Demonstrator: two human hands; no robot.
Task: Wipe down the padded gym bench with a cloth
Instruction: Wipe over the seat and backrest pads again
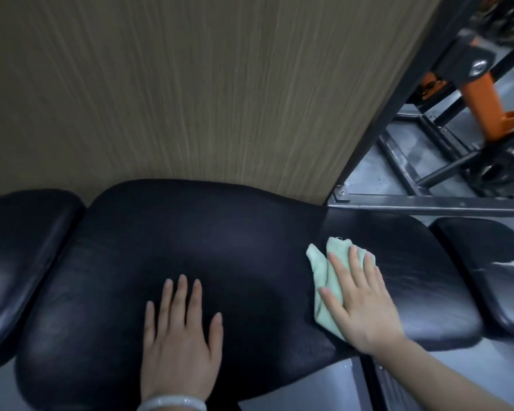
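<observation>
- Right hand (359, 298) flat, fingers straight, pressing folded pale-green cloth (324, 280) onto black padded gym bench (220, 247).
- Left hand (181, 330) flat, fingers spread, holding nothing, bracing on pad just left of cloth; pale bracelet (172, 404) at wrist.
- Beyond fingertips: wood-grain panel (190, 84); past right hand, second pad (493, 262), steel frame (428, 203).
- Risk, judged: loose fold slipping from under palm, leaving streaks; braced patch under left hand likely missed.

The cloth (321, 280) lies mostly hidden, perhaps folded, under the right hand (359, 304).
</observation>
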